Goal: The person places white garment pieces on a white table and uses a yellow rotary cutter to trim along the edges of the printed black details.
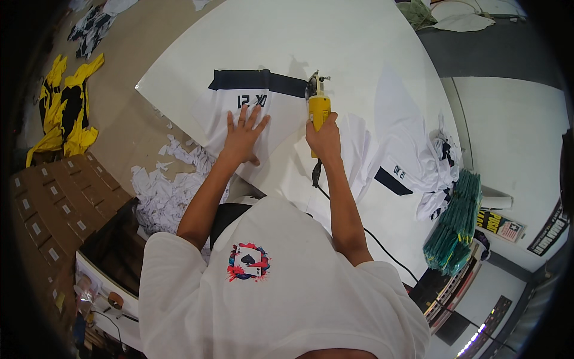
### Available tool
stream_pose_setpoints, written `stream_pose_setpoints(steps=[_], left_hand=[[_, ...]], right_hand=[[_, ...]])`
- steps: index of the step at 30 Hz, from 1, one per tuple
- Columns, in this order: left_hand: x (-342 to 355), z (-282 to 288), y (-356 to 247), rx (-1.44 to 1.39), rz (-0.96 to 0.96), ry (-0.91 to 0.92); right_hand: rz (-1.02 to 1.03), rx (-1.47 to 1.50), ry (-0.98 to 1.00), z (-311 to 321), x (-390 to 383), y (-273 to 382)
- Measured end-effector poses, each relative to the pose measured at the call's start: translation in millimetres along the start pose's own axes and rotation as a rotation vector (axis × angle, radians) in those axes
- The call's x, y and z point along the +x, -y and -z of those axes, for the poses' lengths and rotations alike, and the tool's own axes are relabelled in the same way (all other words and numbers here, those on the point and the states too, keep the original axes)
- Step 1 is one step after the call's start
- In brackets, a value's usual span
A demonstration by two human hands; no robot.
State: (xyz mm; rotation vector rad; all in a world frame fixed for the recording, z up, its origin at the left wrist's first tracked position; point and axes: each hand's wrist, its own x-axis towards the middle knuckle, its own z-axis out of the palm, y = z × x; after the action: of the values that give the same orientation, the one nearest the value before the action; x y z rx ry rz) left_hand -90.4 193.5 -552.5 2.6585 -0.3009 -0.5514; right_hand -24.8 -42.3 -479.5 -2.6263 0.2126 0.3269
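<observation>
A white fabric piece (224, 110) with a dark navy band along its far edge and dark printing lies flat on the white table (335, 36). My left hand (243, 136) rests on it with fingers spread, pressing just below the printing. My right hand (323, 136) is wrapped round the yellow body of an electric rotary cutter (319, 105). The cutter's metal head stands at the right end of the navy band. A dark cord (376, 239) trails from its near end past my right forearm. Whether the blade touches the cloth I cannot tell.
More white fabric pieces (391, 146) lie right of the cutter, beside a bundle of green fabric (455, 218) at the table's edge. White scraps (173, 185) heap on the floor at left, near stacked brown boxes (60, 203) and yellow-black garments (75, 107).
</observation>
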Motion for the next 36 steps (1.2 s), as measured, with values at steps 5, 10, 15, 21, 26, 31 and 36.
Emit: stream_pose_setpoints(steps=[5, 10, 15, 21, 26, 31, 36], left_hand=[[0.2, -3.8, 1.4, 0.003, -0.004, -0.015], [1.2, -2.9, 0.7, 0.012, 0.004, -0.005], [-1.0, 4.0, -3.6, 0.026, 0.02, 0.029], [-3.9, 4.3, -3.6, 0.014, 0.001, 0.015], [-7.7, -0.8, -8.2, -0.009, -0.058, -0.076], [8.3, 28.1, 18.8, -0.293, -0.168, 0.043], [-1.1, 25.6, 51.5, -0.145, -0.205, -0.649]], right_hand=[[-0.047, 0.013, 0.013, 1.7, 0.2, 8.1], [-0.036, 0.035, -0.011, 2.2, 5.3, 8.5], [-0.05, 0.027, -0.027, -0.5, 12.6, 5.2], [-0.086, -0.009, -0.098, 3.2, 33.9, -6.2], [-0.064, 0.044, -0.166, 24.0, 34.4, -42.3], [-0.149, 0.132, -0.196, 47.5, -6.8, -80.2], [-0.289, 0.276, -0.169, 77.6, -55.9, -96.2]])
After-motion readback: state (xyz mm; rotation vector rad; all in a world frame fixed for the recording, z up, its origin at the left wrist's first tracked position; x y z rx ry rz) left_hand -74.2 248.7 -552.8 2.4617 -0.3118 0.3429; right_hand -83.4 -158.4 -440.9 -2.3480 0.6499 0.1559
